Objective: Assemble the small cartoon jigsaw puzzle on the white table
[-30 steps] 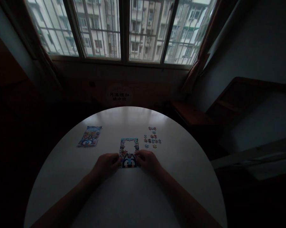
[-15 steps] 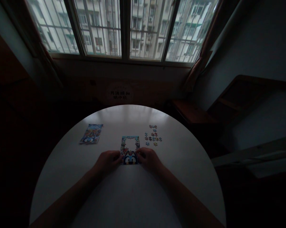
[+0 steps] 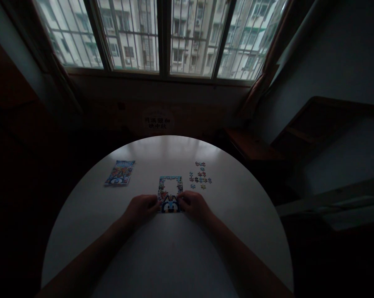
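Observation:
A small colourful jigsaw puzzle (image 3: 170, 194) lies in the middle of a round white table (image 3: 162, 256); its border and lower part are joined and its upper middle is an empty gap. My left hand (image 3: 141, 209) rests against the puzzle's lower left edge with its fingers curled. My right hand (image 3: 193, 205) presses on the lower right edge, fingers curled onto the pieces. Whether either hand pinches a loose piece is too dark to make out. Several loose puzzle pieces (image 3: 199, 176) lie scattered just right of the puzzle.
A colourful printed card or packet (image 3: 120, 172) lies flat on the table's left side. Beyond the table a barred window (image 3: 162, 37) shows buildings. Dark wooden furniture (image 3: 298, 136) stands to the right. The room is dim.
The view has shifted slightly so that the table sits higher in the frame. Both hands stay at the puzzle's lower edge, with the fingers drawn a little closer together.

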Available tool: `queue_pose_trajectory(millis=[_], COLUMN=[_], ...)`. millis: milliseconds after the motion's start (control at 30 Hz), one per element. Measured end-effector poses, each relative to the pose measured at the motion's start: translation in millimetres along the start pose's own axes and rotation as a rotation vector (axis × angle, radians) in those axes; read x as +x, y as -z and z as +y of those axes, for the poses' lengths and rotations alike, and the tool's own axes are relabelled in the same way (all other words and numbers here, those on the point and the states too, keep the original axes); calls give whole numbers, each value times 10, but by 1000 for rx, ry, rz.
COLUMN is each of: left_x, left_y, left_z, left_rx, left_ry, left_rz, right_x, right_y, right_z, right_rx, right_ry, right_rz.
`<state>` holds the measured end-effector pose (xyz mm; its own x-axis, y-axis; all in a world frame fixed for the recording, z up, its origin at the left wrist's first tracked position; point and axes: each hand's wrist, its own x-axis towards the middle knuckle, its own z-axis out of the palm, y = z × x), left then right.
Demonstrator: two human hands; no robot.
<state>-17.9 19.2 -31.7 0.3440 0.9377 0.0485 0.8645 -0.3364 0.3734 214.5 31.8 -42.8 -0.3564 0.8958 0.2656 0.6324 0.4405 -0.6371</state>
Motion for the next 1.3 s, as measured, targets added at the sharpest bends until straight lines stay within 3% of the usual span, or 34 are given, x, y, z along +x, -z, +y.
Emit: queue_pose_trajectory(millis=[1300], left_x=[-15], left_y=[53], left_z=[55], left_rx=[-32], left_ry=[34], left_rz=[-13], right_x=[7], right_y=[27], right_z=[-23], right_rx=[2], right_ry=[13], right_rz=[-25])
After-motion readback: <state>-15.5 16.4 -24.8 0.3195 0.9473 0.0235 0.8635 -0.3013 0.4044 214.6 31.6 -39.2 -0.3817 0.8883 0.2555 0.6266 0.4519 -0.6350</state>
